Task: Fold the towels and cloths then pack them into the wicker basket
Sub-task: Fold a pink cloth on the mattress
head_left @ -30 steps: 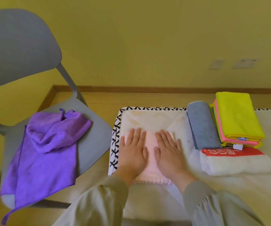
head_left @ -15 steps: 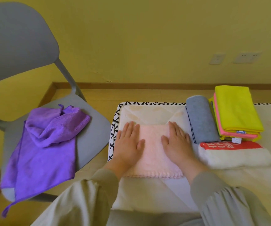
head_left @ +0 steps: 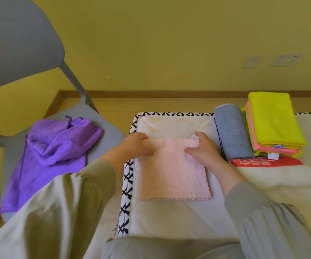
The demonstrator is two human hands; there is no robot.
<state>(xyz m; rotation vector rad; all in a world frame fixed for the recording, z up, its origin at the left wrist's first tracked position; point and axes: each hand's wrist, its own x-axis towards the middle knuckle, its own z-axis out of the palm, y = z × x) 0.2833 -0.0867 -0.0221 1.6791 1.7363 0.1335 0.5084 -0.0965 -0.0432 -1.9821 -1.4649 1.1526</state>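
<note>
Done smoothing flat, your left hand [head_left: 137, 146] and right hand [head_left: 202, 149] are now pinching the pink cloth [head_left: 175, 174] far edge, starting the next fold.

Mattress [head_left: 169, 217] bears pink cloth [head_left: 175, 174], grey roll [head_left: 231, 131], white towel [head_left: 274, 174].

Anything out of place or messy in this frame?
The purple cloth lies crumpled and unfolded on the grey chair seat, one side hanging over the edge, apart from the folded and rolled ones on the mattress. No wicker basket is in view.
</note>
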